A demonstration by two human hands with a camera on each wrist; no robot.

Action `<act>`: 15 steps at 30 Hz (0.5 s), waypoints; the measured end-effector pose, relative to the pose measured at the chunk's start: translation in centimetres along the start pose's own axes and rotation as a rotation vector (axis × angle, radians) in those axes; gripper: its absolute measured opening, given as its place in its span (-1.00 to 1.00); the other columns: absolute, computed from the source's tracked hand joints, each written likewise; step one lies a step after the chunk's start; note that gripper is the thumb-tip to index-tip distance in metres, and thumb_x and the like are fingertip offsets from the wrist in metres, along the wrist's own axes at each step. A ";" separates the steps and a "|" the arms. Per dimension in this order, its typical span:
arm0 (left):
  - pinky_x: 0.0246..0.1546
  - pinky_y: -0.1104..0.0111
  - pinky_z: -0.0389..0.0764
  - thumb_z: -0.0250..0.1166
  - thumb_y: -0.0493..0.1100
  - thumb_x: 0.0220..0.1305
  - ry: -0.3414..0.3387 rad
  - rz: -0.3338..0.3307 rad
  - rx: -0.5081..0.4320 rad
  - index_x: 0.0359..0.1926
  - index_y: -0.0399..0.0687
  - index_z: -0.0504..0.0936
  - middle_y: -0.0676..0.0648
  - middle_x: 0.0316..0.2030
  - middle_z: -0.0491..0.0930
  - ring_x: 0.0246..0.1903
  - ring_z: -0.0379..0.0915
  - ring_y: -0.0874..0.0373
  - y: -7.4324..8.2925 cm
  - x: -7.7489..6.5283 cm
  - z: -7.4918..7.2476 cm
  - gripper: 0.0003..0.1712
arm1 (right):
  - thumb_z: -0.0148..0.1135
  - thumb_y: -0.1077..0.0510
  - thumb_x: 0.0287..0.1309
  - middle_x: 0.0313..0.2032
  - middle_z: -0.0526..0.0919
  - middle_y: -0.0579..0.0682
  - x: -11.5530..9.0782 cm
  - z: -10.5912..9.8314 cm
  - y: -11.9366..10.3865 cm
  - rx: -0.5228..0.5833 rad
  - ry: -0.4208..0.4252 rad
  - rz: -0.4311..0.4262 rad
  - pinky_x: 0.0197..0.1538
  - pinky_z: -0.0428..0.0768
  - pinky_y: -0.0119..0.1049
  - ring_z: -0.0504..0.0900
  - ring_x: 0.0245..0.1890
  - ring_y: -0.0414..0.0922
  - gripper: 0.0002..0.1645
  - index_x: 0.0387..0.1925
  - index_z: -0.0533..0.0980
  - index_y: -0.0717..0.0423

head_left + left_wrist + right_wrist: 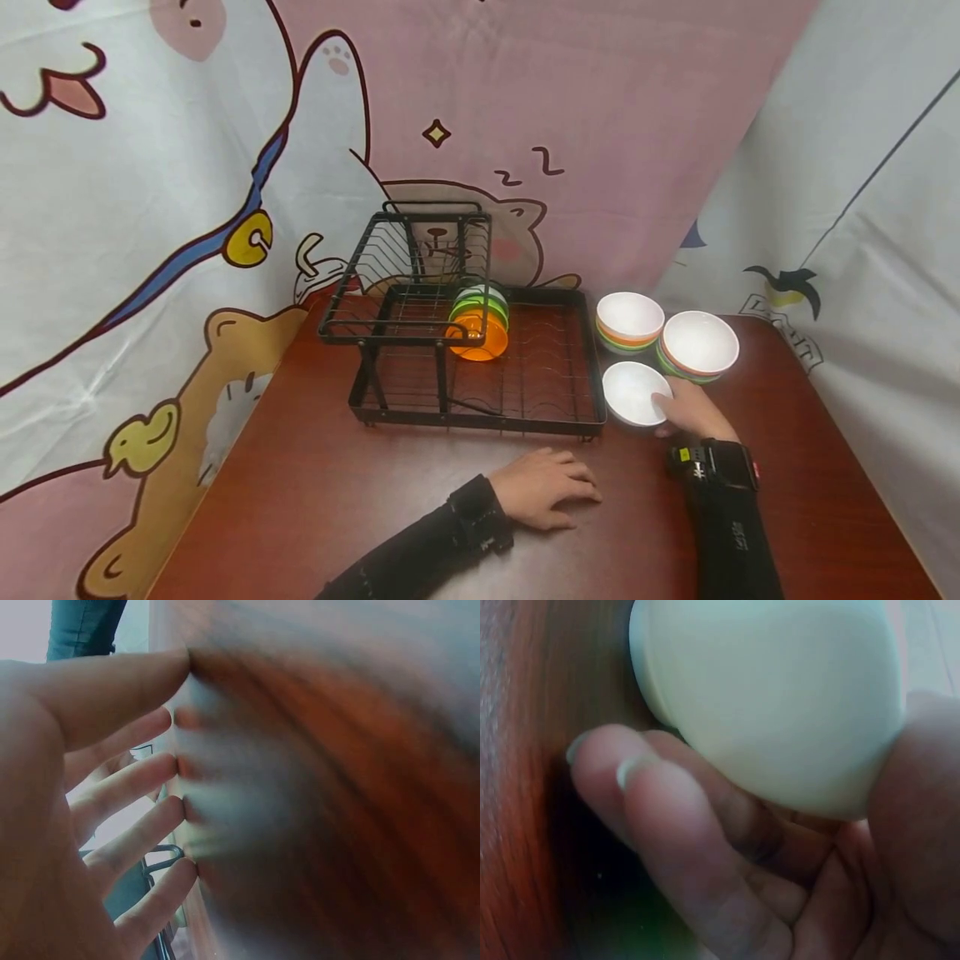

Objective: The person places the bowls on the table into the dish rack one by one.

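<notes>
A white bowl (636,393) is by the dish rack's right end, and my right hand (693,407) grips its near right side. The thumb lies over its rim, while the curled fingers (667,817) are at its outer wall, close to the tabletop. In the right wrist view the pale side of this bowl (780,697) fills the upper middle. My left hand (546,488) rests on the table in front of the rack, holding nothing. Its fingers (139,832) are spread, with the tips touching the wood.
Two stacks of bowls, one left (630,318) and one right (700,343), stand behind the gripped bowl. The black two-tier dish rack (480,422) holds several bowls on edge, an orange bowl (480,335) frontmost. A printed cloth (600,108) hangs behind the table (300,500).
</notes>
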State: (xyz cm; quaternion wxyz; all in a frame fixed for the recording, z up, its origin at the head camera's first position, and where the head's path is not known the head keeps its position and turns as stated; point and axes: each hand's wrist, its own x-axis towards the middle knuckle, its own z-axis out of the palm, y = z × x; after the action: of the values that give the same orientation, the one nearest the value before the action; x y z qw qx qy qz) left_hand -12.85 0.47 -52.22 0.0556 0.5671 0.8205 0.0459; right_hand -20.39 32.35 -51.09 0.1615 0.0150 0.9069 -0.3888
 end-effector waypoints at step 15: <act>0.32 0.39 0.46 0.32 0.23 0.38 -0.001 0.006 0.010 0.38 0.45 0.52 0.28 0.32 0.50 0.32 0.38 0.33 -0.1 0.1 0.2 -0.43 | -0.06 0.23 0.52 -0.19 0.65 0.35 -0.1 -0.1 -0.3 -0.001 -0.018 -0.002 -0.33 0.71 -0.22 0.75 -0.51 -0.06 -0.43 0.35 0.21 0.60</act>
State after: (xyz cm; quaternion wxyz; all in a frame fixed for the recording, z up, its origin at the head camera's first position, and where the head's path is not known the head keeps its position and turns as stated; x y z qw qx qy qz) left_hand -12.93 0.59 -52.39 0.0530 0.5697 0.8191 0.0418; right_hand -20.37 32.26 -50.78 0.1692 0.0107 0.9058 -0.3883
